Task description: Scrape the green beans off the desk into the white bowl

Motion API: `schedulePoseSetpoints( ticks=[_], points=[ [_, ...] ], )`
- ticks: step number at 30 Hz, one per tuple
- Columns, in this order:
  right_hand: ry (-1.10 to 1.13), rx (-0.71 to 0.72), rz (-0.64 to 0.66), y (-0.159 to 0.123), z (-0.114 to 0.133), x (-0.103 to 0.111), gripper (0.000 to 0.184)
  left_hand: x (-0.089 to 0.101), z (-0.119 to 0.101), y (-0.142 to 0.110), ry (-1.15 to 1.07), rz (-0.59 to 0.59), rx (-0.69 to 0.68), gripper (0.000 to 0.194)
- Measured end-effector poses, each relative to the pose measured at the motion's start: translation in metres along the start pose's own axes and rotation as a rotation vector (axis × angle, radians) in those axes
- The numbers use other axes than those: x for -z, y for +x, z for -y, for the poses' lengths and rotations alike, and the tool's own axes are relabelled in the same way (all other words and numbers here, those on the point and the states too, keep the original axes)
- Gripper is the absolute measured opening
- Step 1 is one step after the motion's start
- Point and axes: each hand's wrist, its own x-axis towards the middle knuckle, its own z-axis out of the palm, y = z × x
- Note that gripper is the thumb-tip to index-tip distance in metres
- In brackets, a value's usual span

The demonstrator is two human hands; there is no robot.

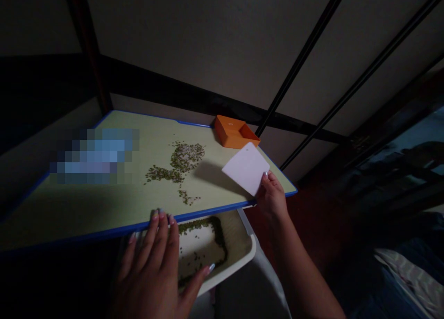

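Observation:
My right hand grips a flat white card by its lower right corner, thumb on top; the card has a small hole near its upper corner and is held tilted over the table. On the pale yellow-green tabletop lies a scattered heap of small green-brown bits, like seeds or grains, with pale specks among them. My left hand is open, fingers spread, with fingertips at the blue table edge and the thumb over a white tub. More of the same bits line the tub's floor and walls.
An orange open box stands at the table's far right corner. A pixelated bluish patch covers something on the left. Dark-framed panels rise right behind the table. Cloth lies at the lower right.

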Motion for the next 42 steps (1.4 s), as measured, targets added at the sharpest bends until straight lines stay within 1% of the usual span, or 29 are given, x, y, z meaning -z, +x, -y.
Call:
schedulePoseSetpoints(
  ticks=[4,6,9,11,13,15,17,18,19,20,21,22,24,26,28,31,36,39,42],
  points=[
    [0.069,-0.038,-0.115,-0.003,0.010,0.013,0.030,-0.001,0.001,-0.001,0.011,-0.005,0.000,0.085],
    [0.092,-0.079,-0.140,-0.004,0.014,0.020,0.030,-0.001,0.001,-0.001,0.017,0.005,-0.002,0.087],
    [0.074,-0.103,-0.094,-0.005,0.017,0.025,0.030,0.000,0.000,-0.001,0.031,0.003,-0.015,0.085],
    [0.040,-0.096,-0.058,-0.008,0.018,0.024,0.030,0.000,0.000,-0.001,0.039,-0.006,-0.017,0.085],
    [0.009,-0.069,-0.073,-0.013,0.019,0.020,0.030,0.002,-0.001,-0.001,0.043,-0.005,-0.009,0.085],
    [-0.042,-0.015,-0.118,-0.023,0.021,0.017,0.029,0.004,-0.002,0.000,0.041,-0.005,-0.003,0.084],
    [-0.152,0.063,-0.156,-0.037,0.026,0.016,0.024,0.005,-0.004,0.000,0.043,-0.002,-0.004,0.085],
    [-0.231,0.126,-0.179,-0.044,0.028,0.017,0.020,0.005,-0.004,0.001,0.046,0.002,-0.002,0.085],
    [-0.341,0.184,-0.160,-0.052,0.032,0.018,0.016,0.006,-0.005,0.001,0.050,0.006,-0.003,0.085],
    [-0.461,0.261,-0.107,-0.060,0.035,0.020,0.012,0.006,-0.005,0.002,0.055,0.011,-0.005,0.085],
    [-0.567,0.342,-0.046,-0.067,0.038,0.022,0.007,0.006,-0.005,0.002,0.060,0.015,-0.003,0.085],
    [-0.645,0.412,0.058,-0.073,0.040,0.024,0.004,0.007,-0.005,0.002,0.064,0.017,0.000,0.084],
    [-0.736,0.522,0.178,-0.083,0.043,0.025,0.010,0.007,-0.006,0.002,0.068,0.016,0.005,0.082],
    [-0.766,0.549,0.215,-0.088,0.041,0.025,0.013,0.008,-0.006,0.002,0.069,0.011,0.007,0.083],
    [-0.767,0.515,0.190,-0.089,0.036,0.022,0.011,0.008,-0.006,0.002,0.067,0.012,0.006,0.083],
    [-0.749,0.420,0.111,-0.089,0.030,0.017,0.008,0.009,-0.006,0.003,0.062,0.009,0.002,0.083],
    [-0.650,0.238,0.001,-0.089,0.032,0.002,0.018,0.008,-0.005,0.003,0.056,0.008,-0.003,0.084],
    [-0.566,0.143,-0.014,-0.087,0.034,-0.005,0.022,0.006,-0.005,0.001,0.052,0.011,-0.002,0.084],
    [-0.527,0.076,-0.027,-0.086,0.031,-0.007,0.027,0.005,-0.003,-0.001,0.050,0.023,0.005,0.085]
  ],
)
